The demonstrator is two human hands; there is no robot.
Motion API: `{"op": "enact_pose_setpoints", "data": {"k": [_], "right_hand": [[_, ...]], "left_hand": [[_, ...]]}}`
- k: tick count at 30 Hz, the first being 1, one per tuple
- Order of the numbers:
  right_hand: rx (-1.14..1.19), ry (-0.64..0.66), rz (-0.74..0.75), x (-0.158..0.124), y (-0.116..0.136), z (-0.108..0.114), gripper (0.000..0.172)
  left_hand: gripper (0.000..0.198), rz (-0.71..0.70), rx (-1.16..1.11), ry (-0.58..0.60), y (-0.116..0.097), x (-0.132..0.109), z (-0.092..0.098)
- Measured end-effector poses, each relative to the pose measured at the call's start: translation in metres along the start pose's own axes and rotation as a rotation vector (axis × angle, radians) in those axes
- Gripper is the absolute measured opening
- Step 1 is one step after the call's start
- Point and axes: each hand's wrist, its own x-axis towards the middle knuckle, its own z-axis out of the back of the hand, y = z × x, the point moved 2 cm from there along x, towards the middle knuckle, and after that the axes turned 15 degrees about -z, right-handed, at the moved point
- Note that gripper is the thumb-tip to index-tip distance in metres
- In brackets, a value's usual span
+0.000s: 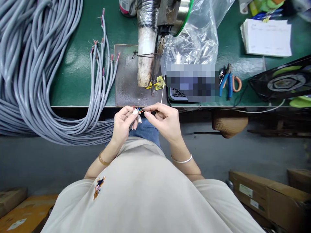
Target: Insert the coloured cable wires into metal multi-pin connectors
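My left hand (122, 124) is closed, thumb and fingers pinching a small white piece (135, 111) from which several thin coloured wires (139, 110) fan out. Just below it, a pale wrapped bit (139, 119) shows between the fingers. Close on the right, my right hand (165, 119) pinches thumb against forefinger at the tips of those wires, apparently on one thin wire; the fingertips partly hide it. Both hands are just in front of the bench edge, above the lap. Above them, a soldering iron (159, 55) points down, and a strand of solder (163, 89) hangs beside it.
Thick grey cable coils (31, 58) cover the left; stripped cable ends (103, 58) lie beside them. A wrapped white tube (146, 61) stands over a brown board (126, 77). Rightward are a bag of clear parts (194, 38), pliers (229, 84), paper stack (268, 37) and black fan (279, 82).
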Motion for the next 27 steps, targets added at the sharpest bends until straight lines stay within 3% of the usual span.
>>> {"op": "enact_pose_setpoints", "data": {"k": [11, 19, 27], "right_hand": [[0.012, 0.013, -0.02, 0.0039, -0.0035, -0.003, 0.009], [-0.042, -0.042, 0.015, -0.0021, -0.0022, 0.004, 0.013], [-0.135, -0.099, 0.205, -0.0047, -0.0017, 0.0052, 0.017]], "left_hand": [[0.025, -0.091, 0.107, 0.012, 0.0059, -0.004, -0.0026], [0.026, -0.061, 0.151, -0.003, 0.004, -0.0052, -0.0024], [0.024, -0.067, 0.15, -0.015, 0.0033, -0.0037, -0.0027]]}}
